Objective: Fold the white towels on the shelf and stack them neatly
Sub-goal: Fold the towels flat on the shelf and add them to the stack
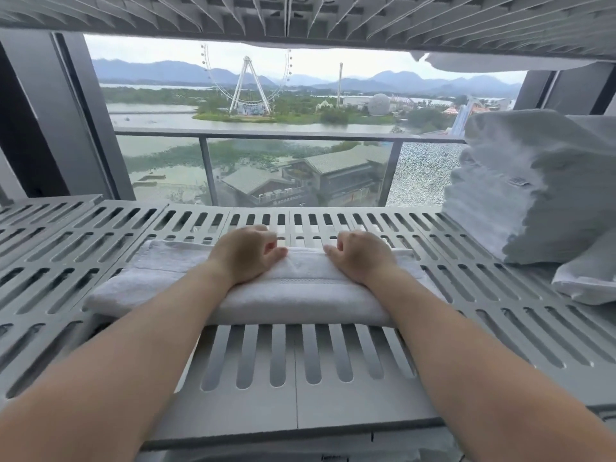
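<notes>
A white towel [300, 295], folded into a long flat band, lies across the middle of the grey slotted shelf [66, 261]. My left hand [248, 253] and my right hand [361, 256] rest side by side on the towel's far edge, fingers curled over and gripping it. A tall stack of folded white towels [526, 195] stands at the right end of the shelf. Below that stack, another white towel [586, 281] sticks out toward me.
A second slotted shelf [300, 15] hangs close overhead, with white cloth [483, 63] drooping from its right side. Behind the shelf is a window with a balcony railing [266, 135]. The shelf's front edge [300, 428] is near my forearms.
</notes>
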